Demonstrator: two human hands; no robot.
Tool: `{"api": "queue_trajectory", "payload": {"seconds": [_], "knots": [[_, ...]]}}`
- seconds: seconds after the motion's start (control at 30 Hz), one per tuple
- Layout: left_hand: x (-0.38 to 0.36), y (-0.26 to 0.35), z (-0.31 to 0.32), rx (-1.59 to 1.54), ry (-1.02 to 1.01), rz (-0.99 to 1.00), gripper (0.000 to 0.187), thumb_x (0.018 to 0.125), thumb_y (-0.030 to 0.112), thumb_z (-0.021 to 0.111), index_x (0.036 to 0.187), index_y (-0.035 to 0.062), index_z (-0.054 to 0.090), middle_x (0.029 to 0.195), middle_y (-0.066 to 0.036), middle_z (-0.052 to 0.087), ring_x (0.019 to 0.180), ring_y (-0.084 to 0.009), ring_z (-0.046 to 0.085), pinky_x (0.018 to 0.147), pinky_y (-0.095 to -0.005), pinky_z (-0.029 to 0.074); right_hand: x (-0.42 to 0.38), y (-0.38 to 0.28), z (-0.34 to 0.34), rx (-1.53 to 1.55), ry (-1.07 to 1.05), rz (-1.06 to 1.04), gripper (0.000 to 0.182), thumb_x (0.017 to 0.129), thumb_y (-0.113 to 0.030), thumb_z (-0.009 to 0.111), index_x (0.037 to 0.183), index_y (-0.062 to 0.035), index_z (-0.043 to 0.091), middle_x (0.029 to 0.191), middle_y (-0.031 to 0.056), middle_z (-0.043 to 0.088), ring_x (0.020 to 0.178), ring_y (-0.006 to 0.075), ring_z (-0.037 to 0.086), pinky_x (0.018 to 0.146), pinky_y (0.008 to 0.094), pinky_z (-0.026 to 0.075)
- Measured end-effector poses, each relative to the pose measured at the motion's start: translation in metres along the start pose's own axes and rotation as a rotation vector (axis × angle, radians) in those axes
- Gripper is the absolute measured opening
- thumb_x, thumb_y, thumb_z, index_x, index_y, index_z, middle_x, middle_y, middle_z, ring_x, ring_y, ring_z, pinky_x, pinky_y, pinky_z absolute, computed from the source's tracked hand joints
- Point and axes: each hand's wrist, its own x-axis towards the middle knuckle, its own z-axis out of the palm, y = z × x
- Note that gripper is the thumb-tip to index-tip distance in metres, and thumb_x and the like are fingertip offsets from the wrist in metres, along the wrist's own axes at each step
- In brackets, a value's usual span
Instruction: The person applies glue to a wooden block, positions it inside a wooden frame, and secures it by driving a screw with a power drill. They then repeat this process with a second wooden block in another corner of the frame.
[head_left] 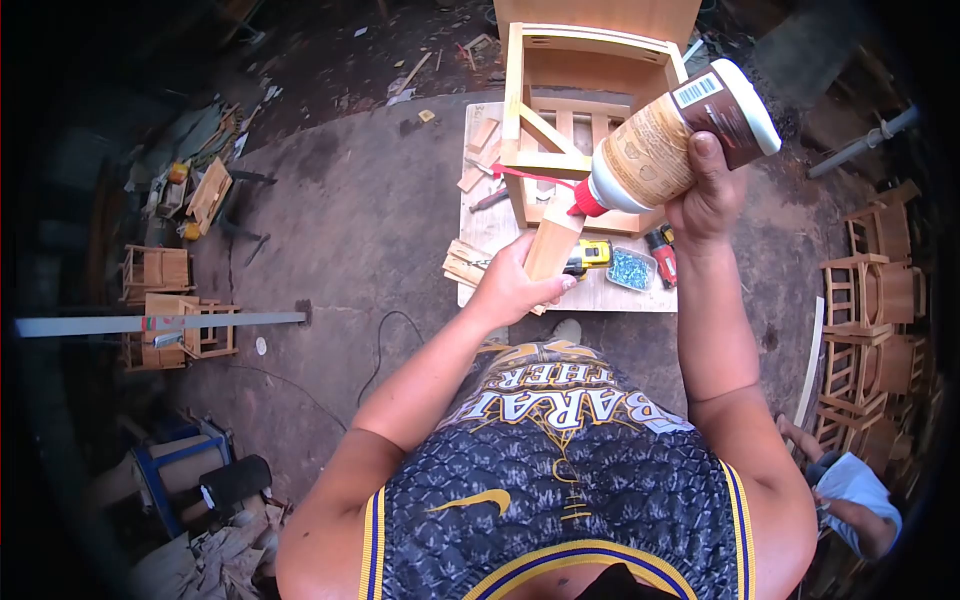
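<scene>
A large glue bottle (645, 150) with a brown and white label is tilted with its red nozzle down and to the left. My right hand (708, 190) is wrapped round it, thumb on the label. The nozzle meets the upper end of a flat wooden piece (553, 240), which my left hand (515, 285) grips near its lower part. Behind them a wooden chair frame (515, 100) stands on a pale work board (480, 225). A yellow power tool (594, 254) shows just right of the wooden piece.
On the board are a tub of blue screws (630, 269), a red tool (662, 255) and wood strips (466, 262). Stacked wooden chairs (870, 300) line the right side. Another person (850, 500) is at the lower right. A pole (240, 320) crosses the left.
</scene>
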Motion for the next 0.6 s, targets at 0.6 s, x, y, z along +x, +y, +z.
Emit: {"api": "queue_trajectory", "payload": {"seconds": [0.6], "knots": [[-0.013,-0.012,-0.066,-0.101,-0.004,0.048,0.052,0.078,0.015,0.077,0.119,-0.0022,0.050,0.092,-0.006,0.061,0.071,-0.0107,0.063,0.062,-0.0255,0.056,-0.012,0.049,0.053,-0.040,-0.022,0.018,0.049,0.080,-0.013,0.077,0.121,-0.0017,0.053,0.108,0.0078,0.063,0.099,0.0183,0.062,0.090,0.0320,0.050]]}}
